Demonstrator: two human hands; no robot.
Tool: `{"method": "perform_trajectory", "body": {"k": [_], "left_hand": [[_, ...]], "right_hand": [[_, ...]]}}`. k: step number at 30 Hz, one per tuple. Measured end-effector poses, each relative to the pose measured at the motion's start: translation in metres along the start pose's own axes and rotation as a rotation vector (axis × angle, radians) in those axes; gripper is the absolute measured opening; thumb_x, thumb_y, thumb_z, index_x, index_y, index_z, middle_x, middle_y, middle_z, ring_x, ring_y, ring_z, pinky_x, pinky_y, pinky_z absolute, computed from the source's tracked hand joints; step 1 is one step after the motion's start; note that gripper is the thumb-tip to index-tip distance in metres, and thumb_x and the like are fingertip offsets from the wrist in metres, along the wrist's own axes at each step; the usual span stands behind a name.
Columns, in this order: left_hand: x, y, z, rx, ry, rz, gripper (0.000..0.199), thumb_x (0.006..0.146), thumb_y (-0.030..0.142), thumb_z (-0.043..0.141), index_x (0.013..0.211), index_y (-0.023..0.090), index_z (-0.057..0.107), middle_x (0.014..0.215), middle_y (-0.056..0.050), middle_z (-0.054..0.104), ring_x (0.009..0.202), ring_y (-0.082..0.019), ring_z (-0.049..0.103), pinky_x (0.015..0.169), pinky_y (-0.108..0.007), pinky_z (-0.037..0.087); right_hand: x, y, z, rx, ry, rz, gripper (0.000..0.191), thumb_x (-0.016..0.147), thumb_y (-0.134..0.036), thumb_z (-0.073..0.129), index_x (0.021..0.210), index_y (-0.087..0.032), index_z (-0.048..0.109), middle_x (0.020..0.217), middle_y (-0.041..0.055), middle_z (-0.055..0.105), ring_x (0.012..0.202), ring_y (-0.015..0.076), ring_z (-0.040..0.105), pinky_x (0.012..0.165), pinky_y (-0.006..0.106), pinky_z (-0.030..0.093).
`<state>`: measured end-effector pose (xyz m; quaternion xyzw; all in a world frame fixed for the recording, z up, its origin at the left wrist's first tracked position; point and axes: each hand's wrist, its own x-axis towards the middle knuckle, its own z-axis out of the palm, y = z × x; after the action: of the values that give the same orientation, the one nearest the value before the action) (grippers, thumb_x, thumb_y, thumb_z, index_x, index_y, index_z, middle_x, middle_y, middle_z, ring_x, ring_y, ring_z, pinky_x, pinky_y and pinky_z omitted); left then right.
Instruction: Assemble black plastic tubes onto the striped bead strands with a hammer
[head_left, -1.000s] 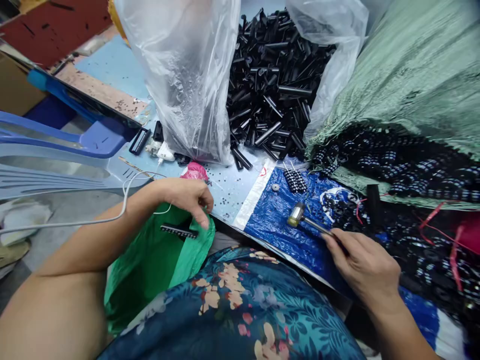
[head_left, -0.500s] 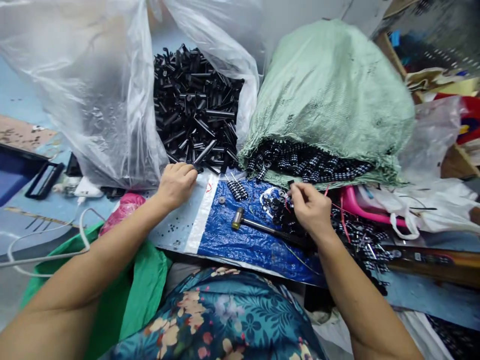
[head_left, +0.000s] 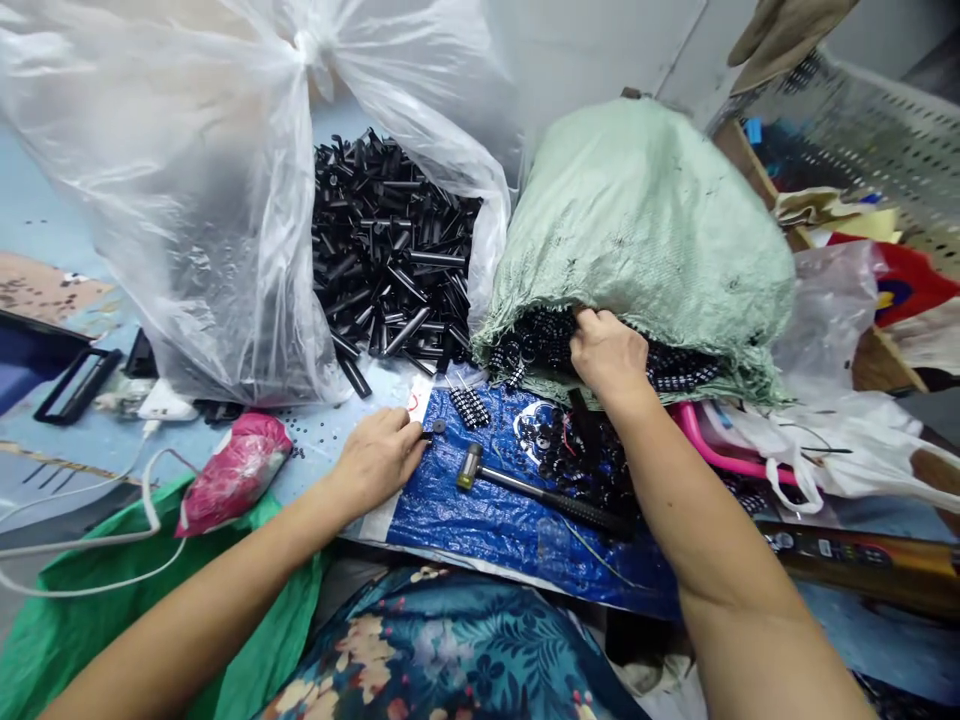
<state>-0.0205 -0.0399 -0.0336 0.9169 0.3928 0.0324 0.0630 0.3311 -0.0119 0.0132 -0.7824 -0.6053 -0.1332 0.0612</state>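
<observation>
My left hand (head_left: 379, 455) is low over the left edge of the blue plastic sheet (head_left: 450, 500), its fingers closed around a small black piece (head_left: 427, 436). Beside its fingertips lies a small grey disc (head_left: 439, 426). My right hand (head_left: 609, 352) is at the mouth of the green woven sack (head_left: 652, 210), among black-and-white patterned parts (head_left: 686, 368); its fingertips are partly hidden and what they grip cannot be made out. Two patterned parts with metal pins (head_left: 469, 406) lie between the hands, above a small hammer (head_left: 525, 485).
An open clear plastic bag (head_left: 255, 250) holds many black tubular pieces (head_left: 397, 240). A pink wrapped bundle (head_left: 236, 470) and white cable lie at left. Small dark parts (head_left: 555, 430) are scattered below the sack. A pink-rimmed item (head_left: 694, 430) sits at right.
My left hand has moved from the black pieces down to the sheet's edge and now pinches a small black piece. My right hand has moved up to the sack's mouth. The view has shifted.
</observation>
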Motion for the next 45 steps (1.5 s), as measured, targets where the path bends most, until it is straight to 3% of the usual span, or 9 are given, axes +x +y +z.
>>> {"method": "perform_trajectory", "body": {"k": [9, 17, 21, 23, 27, 31, 36, 40, 45], "left_hand": [[-0.001, -0.011, 0.007, -0.076, -0.072, -0.101, 0.020, 0.098, 0.030, 0.047, 0.084, 0.021, 0.058, 0.086, -0.006, 0.062, 0.081, -0.021, 0.060, 0.075, -0.032, 0.046], [-0.013, -0.001, 0.008, -0.542, 0.270, -0.344, 0.026, 0.098, 0.039, 0.041, 0.084, 0.021, 0.055, 0.069, 0.000, 0.056, 0.063, -0.015, 0.054, 0.064, -0.028, 0.043], [-0.015, -0.003, -0.004, -0.868, 0.309, -0.495, 0.026, 0.089, 0.042, 0.054, 0.090, 0.018, 0.063, 0.075, 0.000, 0.062, 0.065, -0.014, 0.056, 0.061, -0.025, 0.044], [-0.015, -0.003, -0.009, -0.954, 0.266, -0.508, 0.027, 0.086, 0.039, 0.057, 0.098, 0.017, 0.067, 0.083, -0.003, 0.067, 0.068, -0.014, 0.058, 0.062, -0.026, 0.045], [-0.009, 0.008, -0.015, -0.838, 0.260, -0.333, 0.026, 0.086, 0.031, 0.059, 0.103, 0.020, 0.075, 0.082, -0.004, 0.067, 0.076, -0.016, 0.062, 0.070, -0.028, 0.048], [0.003, 0.033, -0.017, -0.825, 0.243, -0.205, 0.024, 0.084, 0.021, 0.059, 0.103, 0.020, 0.073, 0.081, -0.002, 0.067, 0.075, -0.015, 0.061, 0.075, -0.029, 0.048], [0.019, 0.069, -0.012, -1.395, 0.206, -0.313, 0.012, 0.076, 0.021, 0.069, 0.086, 0.017, 0.064, 0.083, -0.002, 0.069, 0.076, -0.013, 0.061, 0.072, -0.026, 0.049], [0.024, 0.085, -0.004, -1.907, 0.080, -0.370, 0.023, 0.086, 0.033, 0.066, 0.096, 0.021, 0.050, 0.090, -0.004, 0.074, 0.077, -0.016, 0.070, 0.071, -0.029, 0.053], [0.026, 0.097, 0.003, -1.770, 0.085, -0.373, 0.035, 0.090, 0.048, 0.064, 0.108, 0.022, 0.049, 0.069, 0.005, 0.067, 0.040, -0.007, 0.048, 0.043, -0.020, 0.034]], "right_hand": [[0.022, 0.015, 0.003, -0.121, -0.044, -0.236, 0.039, 0.101, -0.026, 0.036, 0.119, -0.013, 0.069, 0.101, 0.0172, 0.066, 0.073, 0.0189, 0.057, 0.062, 0.034, 0.027], [0.026, 0.031, 0.008, -0.031, 0.016, -0.338, 0.040, 0.101, -0.036, 0.042, 0.125, -0.016, 0.067, 0.101, 0.0156, 0.070, 0.086, 0.0233, 0.061, 0.070, 0.034, 0.038], [-0.022, 0.024, 0.001, 0.386, 0.210, -0.412, 0.041, 0.100, -0.040, 0.045, 0.127, -0.013, 0.062, 0.114, 0.0172, 0.070, 0.100, 0.0257, 0.065, 0.086, 0.038, 0.048], [-0.063, 0.008, -0.002, 0.744, 0.236, -0.285, 0.034, 0.100, -0.041, 0.047, 0.121, -0.019, 0.061, 0.111, 0.0130, 0.071, 0.096, 0.0237, 0.066, 0.087, 0.038, 0.050], [-0.135, -0.039, -0.005, 1.623, -0.210, 0.326, 0.042, 0.100, -0.059, 0.040, 0.110, -0.023, 0.060, 0.089, 0.0055, 0.070, 0.076, 0.0200, 0.066, 0.072, 0.037, 0.054], [-0.158, -0.071, -0.006, 2.033, -0.441, 0.769, 0.052, 0.087, -0.071, 0.055, 0.100, -0.021, 0.063, 0.076, 0.0004, 0.062, 0.059, 0.0136, 0.057, 0.054, 0.028, 0.048], [-0.162, -0.084, -0.011, 2.096, -0.416, 0.693, 0.050, 0.083, -0.068, 0.065, 0.100, -0.021, 0.065, 0.061, -0.0070, 0.050, 0.043, 0.0050, 0.039, 0.043, 0.020, 0.031], [-0.166, -0.087, -0.016, 2.142, -0.395, 0.695, 0.051, 0.088, -0.070, 0.058, 0.109, -0.025, 0.063, 0.057, -0.0093, 0.045, 0.039, 0.0045, 0.033, 0.040, 0.019, 0.028], [-0.163, -0.093, -0.015, 2.215, -0.240, 0.805, 0.039, 0.088, -0.062, 0.062, 0.096, -0.024, 0.066, 0.082, -0.0012, 0.065, 0.075, 0.0129, 0.064, 0.068, 0.028, 0.056]]}}
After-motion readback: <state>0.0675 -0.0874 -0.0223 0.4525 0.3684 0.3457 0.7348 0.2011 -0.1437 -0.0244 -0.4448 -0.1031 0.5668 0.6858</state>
